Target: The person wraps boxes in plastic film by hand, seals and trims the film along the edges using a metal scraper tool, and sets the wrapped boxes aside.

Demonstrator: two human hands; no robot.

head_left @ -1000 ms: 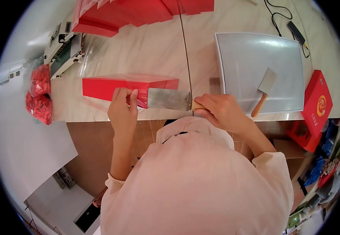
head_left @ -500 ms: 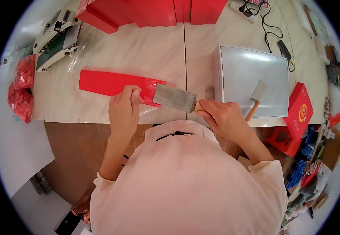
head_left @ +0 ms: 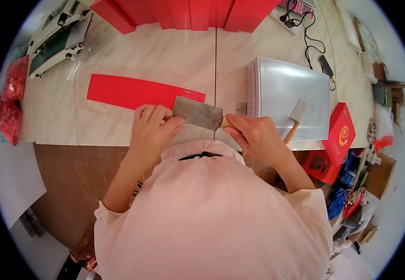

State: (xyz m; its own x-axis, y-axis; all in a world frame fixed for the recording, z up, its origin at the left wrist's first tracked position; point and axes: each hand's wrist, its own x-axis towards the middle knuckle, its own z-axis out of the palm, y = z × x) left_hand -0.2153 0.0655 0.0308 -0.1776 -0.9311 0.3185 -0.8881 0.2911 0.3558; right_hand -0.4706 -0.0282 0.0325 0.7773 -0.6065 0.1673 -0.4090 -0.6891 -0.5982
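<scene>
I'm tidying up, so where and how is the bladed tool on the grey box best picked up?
Probably by its wooden handle, coming from the near side: the handle slants that way, out to about the near edge of the box, while the broad metal blade points away.

The left grip point(head_left: 150, 128) is curling its fingers point(head_left: 152, 112), its thumb point(head_left: 174, 122) pointing right. The right grip point(head_left: 256, 135) is clenching, back facing upward. The left forearm point(head_left: 130, 173) and right forearm point(head_left: 292, 167) are slanting inward.
</scene>
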